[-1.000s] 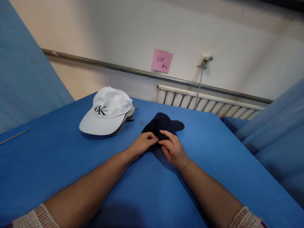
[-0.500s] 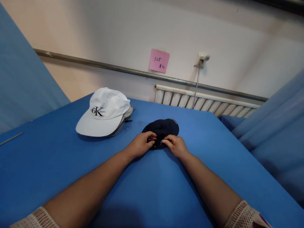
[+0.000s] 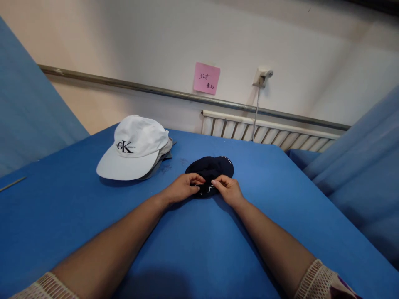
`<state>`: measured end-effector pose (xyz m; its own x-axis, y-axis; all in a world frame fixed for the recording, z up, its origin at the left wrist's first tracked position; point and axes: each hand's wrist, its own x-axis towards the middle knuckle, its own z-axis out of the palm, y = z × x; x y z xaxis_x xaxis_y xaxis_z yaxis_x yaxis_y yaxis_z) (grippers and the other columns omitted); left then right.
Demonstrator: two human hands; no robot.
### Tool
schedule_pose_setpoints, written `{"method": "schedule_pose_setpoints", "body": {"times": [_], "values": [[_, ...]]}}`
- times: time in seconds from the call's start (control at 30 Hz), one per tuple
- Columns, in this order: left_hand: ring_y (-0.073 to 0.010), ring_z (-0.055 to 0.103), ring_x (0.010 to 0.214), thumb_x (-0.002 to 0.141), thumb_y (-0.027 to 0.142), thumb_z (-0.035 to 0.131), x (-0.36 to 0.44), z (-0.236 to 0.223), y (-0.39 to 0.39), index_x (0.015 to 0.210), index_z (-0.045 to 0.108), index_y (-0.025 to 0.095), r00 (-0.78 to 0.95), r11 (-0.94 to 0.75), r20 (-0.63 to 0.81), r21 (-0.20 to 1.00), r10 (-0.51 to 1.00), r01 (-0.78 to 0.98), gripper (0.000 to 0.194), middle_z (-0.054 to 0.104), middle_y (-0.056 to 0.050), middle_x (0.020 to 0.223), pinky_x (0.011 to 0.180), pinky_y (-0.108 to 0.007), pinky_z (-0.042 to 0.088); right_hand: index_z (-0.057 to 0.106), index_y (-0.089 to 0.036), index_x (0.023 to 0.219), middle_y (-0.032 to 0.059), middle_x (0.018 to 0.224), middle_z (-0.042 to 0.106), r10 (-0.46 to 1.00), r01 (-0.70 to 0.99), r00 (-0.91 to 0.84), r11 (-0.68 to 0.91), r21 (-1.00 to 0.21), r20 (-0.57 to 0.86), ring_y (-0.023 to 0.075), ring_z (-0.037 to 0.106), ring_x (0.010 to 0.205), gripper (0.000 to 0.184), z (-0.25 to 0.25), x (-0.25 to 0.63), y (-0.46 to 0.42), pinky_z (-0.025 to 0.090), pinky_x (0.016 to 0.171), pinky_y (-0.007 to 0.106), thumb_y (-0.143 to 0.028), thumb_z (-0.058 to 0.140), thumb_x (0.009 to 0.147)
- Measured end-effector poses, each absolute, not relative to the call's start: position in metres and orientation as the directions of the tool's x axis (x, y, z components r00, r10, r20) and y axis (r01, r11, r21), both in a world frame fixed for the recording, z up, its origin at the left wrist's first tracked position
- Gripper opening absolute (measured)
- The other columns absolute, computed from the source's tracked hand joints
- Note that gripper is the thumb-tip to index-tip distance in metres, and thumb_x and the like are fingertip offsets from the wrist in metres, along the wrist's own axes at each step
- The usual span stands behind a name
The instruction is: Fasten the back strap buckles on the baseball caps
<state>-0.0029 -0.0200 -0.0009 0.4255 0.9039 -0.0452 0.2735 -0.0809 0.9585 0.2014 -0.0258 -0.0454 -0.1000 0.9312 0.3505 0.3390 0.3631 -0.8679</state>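
Note:
A dark navy cap [image 3: 209,166] lies on the blue-covered table, its brim pointing back and to the right with small white lettering along the edge. My left hand [image 3: 183,187] pinches the cap's near edge from the left. From the right, my right hand [image 3: 229,189] pinches the same near edge, a short gap from the left fingertips. Between the fingers some white marks show on the dark cloth; what they are is too small to tell. Left of my hands sits a white cap [image 3: 137,141] with black "CK" letters, on top of grey and darker caps.
The blue table [image 3: 187,249] reaches back to a wall with a metal rail [image 3: 140,87], a pink note [image 3: 206,78], a socket with a plug [image 3: 262,77] and a white radiator [image 3: 240,128]. Blue curtains hang at both sides. A thin stick [image 3: 12,184] lies at far left.
The navy cap has gone from raised and tilted to lying flatter, its brim turned further back. My hands have moved slightly apart along its near edge. The view has shifted a little rightward.

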Motion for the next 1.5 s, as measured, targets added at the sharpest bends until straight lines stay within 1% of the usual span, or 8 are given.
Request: {"method": "schedule_pose_setpoints", "body": {"times": [0.27,0.47,0.6,0.73,1.03,1.2,1.33,1.5], "values": [[-0.0163,0.064,0.076,0.063,0.012,0.062,-0.001,-0.001,-0.023,0.094,0.067,0.015,0.441,0.000,-0.095,0.978,0.892,0.210,0.031,0.071,-0.004,0.084,0.072,-0.029,0.047,0.061,-0.020,0.069,-0.0016,0.063,0.057,0.842,0.425,-0.075,0.512,-0.746,0.534,0.0114,0.050,0.055,0.028,-0.035,0.203,-0.032,0.039,0.054,0.023,-0.037,0.058,0.090],[-0.0147,0.063,0.070,0.060,0.008,0.058,0.001,-0.001,-0.021,0.092,0.066,0.013,0.378,0.080,-0.123,0.989,0.918,0.127,0.033,0.070,-0.003,0.078,0.066,-0.027,0.045,0.069,-0.020,0.095,0.0026,0.086,0.069,0.736,0.525,-0.362,0.668,-0.527,0.571,0.0132,0.061,0.066,0.013,-0.025,0.207,-0.041,0.047,0.063,0.025,-0.029,0.066,0.087],[-0.0156,0.065,0.073,0.060,0.007,0.057,0.001,-0.001,-0.023,0.092,0.067,0.014,0.389,0.075,-0.123,0.988,0.913,0.135,0.035,0.072,-0.004,0.082,0.068,-0.027,0.046,0.068,-0.021,0.095,0.0041,0.090,0.070,0.706,0.563,-0.443,0.699,-0.442,0.553,0.0159,0.066,0.081,0.013,-0.027,0.205,-0.042,0.050,0.073,0.027,-0.022,0.056,0.093],[-0.0145,0.064,0.071,0.059,0.005,0.056,0.002,0.001,-0.024,0.091,0.067,0.014,0.407,0.096,-0.133,0.989,0.903,0.111,0.035,0.071,-0.003,0.079,0.068,-0.027,0.045,0.067,-0.020,0.091,0.0036,0.084,0.067,0.723,0.579,-0.370,0.671,-0.464,0.584,0.0159,0.064,0.076,0.015,-0.031,0.202,-0.040,0.049,0.070,0.027,-0.020,0.053,0.094],[-0.0133,0.060,0.069,0.063,0.013,0.065,0.002,0.003,-0.026,0.094,0.067,0.013,0.406,0.085,-0.131,0.988,0.904,0.130,0.032,0.067,-0.001,0.077,0.067,-0.027,0.044,0.062,-0.020,0.083,-0.0006,0.075,0.063,0.845,0.483,-0.175,0.522,-0.703,0.506,0.0125,0.057,0.059,0.003,-0.041,0.198,-0.034,0.047,0.058,0.025,-0.023,0.061,0.085],[-0.0147,0.062,0.071,0.063,0.018,0.070,0.002,0.000,-0.025,0.092,0.066,0.014,0.314,0.050,-0.091,0.989,0.945,0.137,0.029,0.068,-0.002,0.079,0.068,-0.028,0.046,0.055,-0.020,0.088,0.0026,0.089,0.058,0.784,0.492,-0.231,0.605,-0.626,0.576,0.0123,0.057,0.065,0.018,-0.031,0.196,-0.045,0.049,0.061,0.026,-0.035,0.066,0.084],[-0.0155,0.063,0.072,0.063,0.021,0.071,0.004,-0.001,-0.025,0.091,0.066,0.015,0.304,0.038,-0.085,0.987,0.949,0.157,0.029,0.069,-0.002,0.079,0.067,-0.028,0.047,0.054,-0.020,0.085,0.0034,0.088,0.057,0.781,0.627,-0.283,0.590,-0.509,0.556,0.0163,0.058,0.073,0.031,-0.024,0.188,-0.053,0.049,0.064,0.029,-0.047,0.069,0.081],[-0.0150,0.061,0.071,0.063,0.017,0.069,0.006,-0.004,-0.025,0.089,0.066,0.015,0.300,0.029,-0.072,0.989,0.951,0.146,0.026,0.068,-0.002,0.078,0.067,-0.029,0.047,0.054,-0.021,0.080,0.0037,0.085,0.055,0.777,0.669,-0.258,0.572,-0.474,0.574,0.0156,0.056,0.072,0.009,-0.026,0.183,-0.055,0.047,0.066,0.029,-0.025,0.054,0.088]]}}
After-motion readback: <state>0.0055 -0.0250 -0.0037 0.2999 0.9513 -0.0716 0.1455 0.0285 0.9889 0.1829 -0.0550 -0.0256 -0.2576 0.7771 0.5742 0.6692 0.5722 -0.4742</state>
